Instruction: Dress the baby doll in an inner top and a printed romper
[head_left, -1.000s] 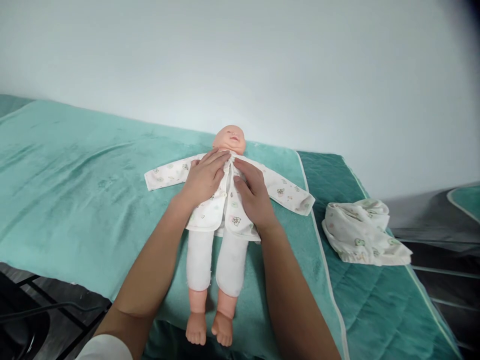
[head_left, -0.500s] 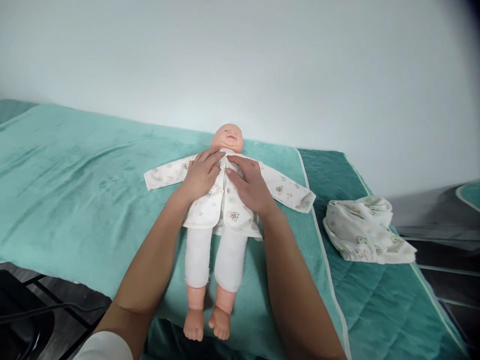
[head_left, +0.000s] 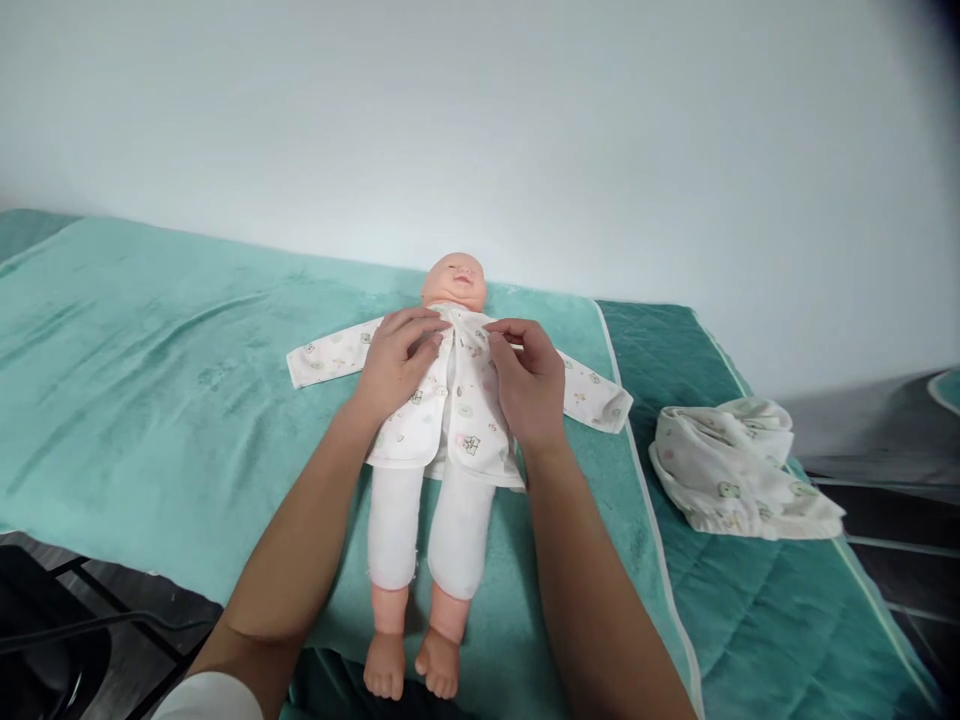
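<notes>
A baby doll [head_left: 454, 280] lies on its back, head toward the wall, in a white printed baby shirt [head_left: 469, 420] with its front edges apart lower down and its sleeves spread sideways. Over the chest, on the left side, my left hand [head_left: 401, 365] has bent fingers and thumb closed on the shirt near the front edge. My right hand [head_left: 531, 380] pinches the shirt on the other side, below the shoulder. White padded leg coverings [head_left: 395, 520] end above the doll's bare feet. What lies under my fingertips is partly hidden.
The doll rests on a light green blanket [head_left: 172, 400] over a darker quilted cover [head_left: 772, 590]. A crumpled white printed garment [head_left: 731, 470] lies to the right. A pale wall [head_left: 480, 120] stands behind; a black chair-like object [head_left: 52, 640] is at lower left.
My right hand has moved right, away from the shirt's front edge, and its fingers have curled in. My left hand has shifted slightly. More of the shirt's upper front now shows between my hands.
</notes>
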